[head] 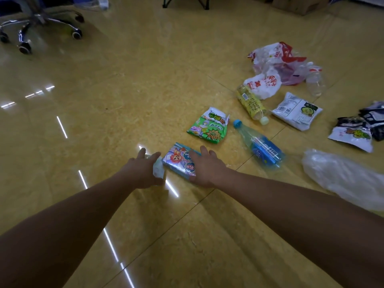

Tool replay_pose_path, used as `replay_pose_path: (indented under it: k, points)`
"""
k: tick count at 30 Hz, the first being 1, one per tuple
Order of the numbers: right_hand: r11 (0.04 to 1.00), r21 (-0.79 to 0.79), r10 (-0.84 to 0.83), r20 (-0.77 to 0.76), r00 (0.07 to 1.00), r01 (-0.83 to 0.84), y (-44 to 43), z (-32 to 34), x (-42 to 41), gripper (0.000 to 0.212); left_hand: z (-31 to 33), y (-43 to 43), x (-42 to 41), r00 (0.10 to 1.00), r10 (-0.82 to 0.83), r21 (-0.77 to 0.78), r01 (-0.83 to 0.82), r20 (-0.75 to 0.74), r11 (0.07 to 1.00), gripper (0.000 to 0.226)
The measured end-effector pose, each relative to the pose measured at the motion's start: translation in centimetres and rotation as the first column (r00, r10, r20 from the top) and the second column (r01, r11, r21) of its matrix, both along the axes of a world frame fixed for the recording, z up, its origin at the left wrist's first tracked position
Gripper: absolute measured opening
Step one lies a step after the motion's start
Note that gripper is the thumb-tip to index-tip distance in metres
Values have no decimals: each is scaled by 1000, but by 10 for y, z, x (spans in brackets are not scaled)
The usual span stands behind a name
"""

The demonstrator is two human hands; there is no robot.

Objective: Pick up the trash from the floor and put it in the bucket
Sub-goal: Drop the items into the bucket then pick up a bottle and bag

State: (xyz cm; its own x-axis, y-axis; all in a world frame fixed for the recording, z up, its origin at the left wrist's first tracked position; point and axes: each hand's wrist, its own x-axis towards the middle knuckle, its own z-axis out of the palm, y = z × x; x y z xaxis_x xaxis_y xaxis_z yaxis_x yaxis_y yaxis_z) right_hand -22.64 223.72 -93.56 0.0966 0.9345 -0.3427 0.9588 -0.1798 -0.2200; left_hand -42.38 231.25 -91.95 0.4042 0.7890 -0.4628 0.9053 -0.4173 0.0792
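Reaching out with both arms over the yellow tile floor [124, 100], low to the ground. Right hand [205, 169] sits on the right end of the cartoon box [179, 161], fingers draped over its far edge and thumb at the near edge, so I read it as gripping the box. The box lies flat on the floor. Left hand [143, 171] is just beside the box's left end, with a pale crumpled wad [159, 168] pinched between its fingers and thumb; I cannot tell what the wad is, as it is blurred. The rest of the trash lies on the floor to the right. A green snack bag [208, 126] is just beyond the box. A bottle with a blue cap [259, 145] lies on its side next to it. Farther back a yellow-label bottle [252, 104] lies on its side, its base touching a heap of white-and-red plastic bags [270, 65]. A white packet [297, 111] sits beside that bottle and a clear bottle [315, 84] beside the heap. Dark wrappers [353, 132] are at the right edge, and a clear plastic bag [342, 177] lies just past my right forearm. Far left, well apart, is a chair base on wheels [41, 26]. A cardboard carton [301, 4] shows at the top right.
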Motion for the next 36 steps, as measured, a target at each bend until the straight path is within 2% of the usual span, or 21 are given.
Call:
replay_pose_path:
  k: [2, 5, 9, 19, 36]
  points:
    - [1000, -19, -3, -21, 1000, 2, -2, -8, -2, 94, -4, -3, -1, 998, -44, -69, 41, -46, 997, 108]
    - [1000, -18, -3, -23, 1000, 2, -6, -17, -4, 97, -12, -5, -5, 1000, -5, -108, 6, 6, 994, 108]
    - [1000, 19, 5, 9, 1000, -6, -7, -19, -5, 91, -17, -9, -10, 996, 44, -91, -37, 77, 995, 103]
    - [997, 66, -26, -41, 999, 29, -11, -14, -13, 81, -17, -15, -25, 999, 3, 7, -3, 36, 1000, 94]
    - [971, 141, 197, -4, 980, -194, 0, 39, -42, 75, 39, -32, -66, 975, 146, 76, -160, 167, 984, 96]
